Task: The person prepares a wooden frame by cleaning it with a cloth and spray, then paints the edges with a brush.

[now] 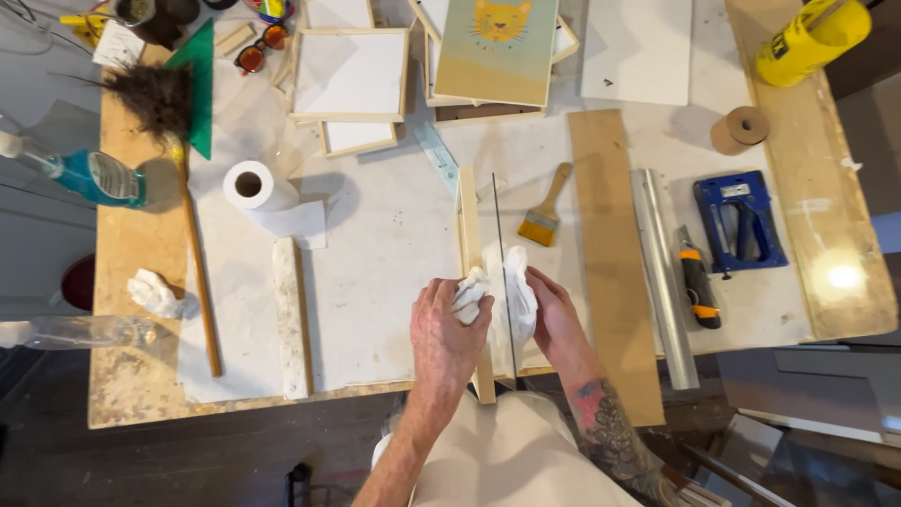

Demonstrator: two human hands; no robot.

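Glass pane [496, 225] stands on edge at the table's [375, 272] near edge, beside a wooden strip [468, 225]. Both hands, left [449, 333] and right [554, 314], each clutch crumpled white paper [519, 296] against opposite faces. Paintbrush [542, 211] lies just right.

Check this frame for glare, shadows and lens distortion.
Head view: a bright glare spot sits on the wooden board at right; the paper roll casts a soft shadow rightward; table edges bow like a wide lens; both hands are sharp.
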